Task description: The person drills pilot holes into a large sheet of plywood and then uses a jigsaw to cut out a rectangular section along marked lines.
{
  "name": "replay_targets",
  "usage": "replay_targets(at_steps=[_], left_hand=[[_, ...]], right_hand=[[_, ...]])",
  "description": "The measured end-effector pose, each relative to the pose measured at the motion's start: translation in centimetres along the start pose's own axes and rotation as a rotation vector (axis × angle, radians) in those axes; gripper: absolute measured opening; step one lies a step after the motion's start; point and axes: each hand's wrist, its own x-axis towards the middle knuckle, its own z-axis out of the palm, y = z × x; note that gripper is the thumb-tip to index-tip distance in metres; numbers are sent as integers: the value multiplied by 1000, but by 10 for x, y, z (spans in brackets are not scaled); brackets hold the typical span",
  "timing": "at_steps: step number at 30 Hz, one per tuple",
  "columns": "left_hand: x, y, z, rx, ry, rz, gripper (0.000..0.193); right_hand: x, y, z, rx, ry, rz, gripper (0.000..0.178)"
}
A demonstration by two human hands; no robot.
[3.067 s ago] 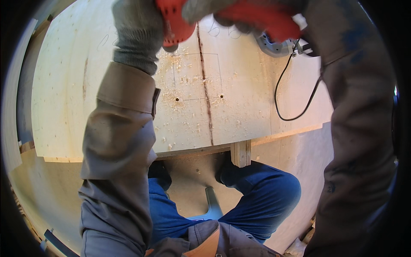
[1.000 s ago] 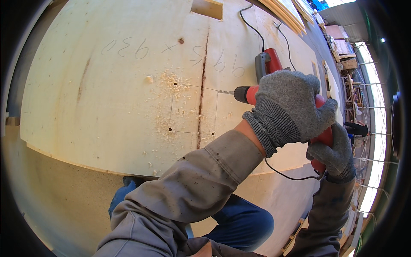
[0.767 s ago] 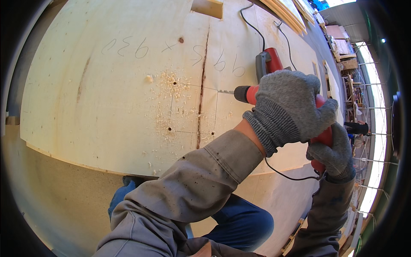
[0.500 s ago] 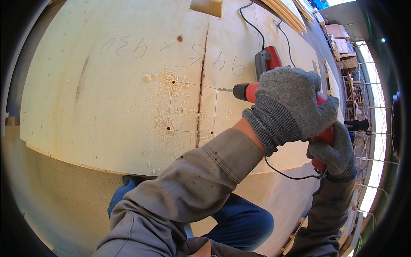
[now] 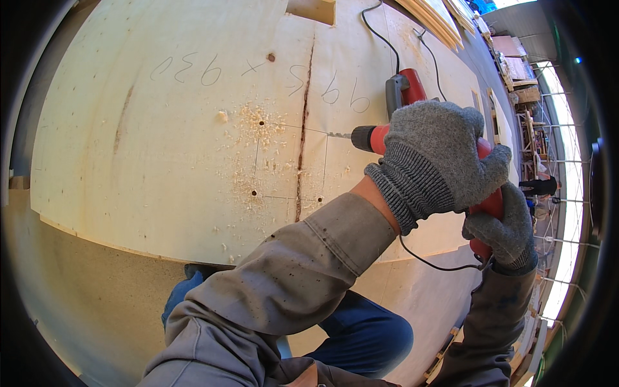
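Note:
A red corded power drill point(image 5: 380, 139) lies across a pale plywood panel point(image 5: 187, 148), its black chuck toward the left. My left hand point(image 5: 442, 151), in a grey knit glove, is wrapped over the drill's body. Also gloved in grey, my right hand point(image 5: 506, 226) grips the red handle, where the trigger is hidden. The drill bit point(image 5: 338, 135) meets the panel at a corner of a pencilled rectangle. Whether its tip has entered the wood, I cannot tell. At the other corners are three dark drilled holes, one of them the upper-left hole point(image 5: 262, 123). Wood shavings point(image 5: 258, 135) surround the left ones.
Another red and grey power tool point(image 5: 405, 89) rests on the panel beyond my left hand, near black cords point(image 5: 387, 42). A rectangular cutout point(image 5: 311, 11) is at the far edge. The drill's cable point(image 5: 438, 266) hangs below my hands. A person point(image 5: 538, 187) stands far right.

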Motion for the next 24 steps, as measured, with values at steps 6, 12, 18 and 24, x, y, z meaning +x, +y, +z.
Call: replay_targets(at_steps=[6,12,18,24], left_hand=[[0,0,-1,-14,-28,-7,47],[-1,2,-4,-46,-48,-26,47],[1,2,-6,-65,-58,-57,47],[1,2,-4,-65,-27,-14,47]], right_hand=[[1,-1,-2,-7,-25,-8,64],[1,5,-2,29,-16,-16,65],[2,0,-2,-15,-19,-4,65],[1,-2,-4,-48,-25,-24,65]])
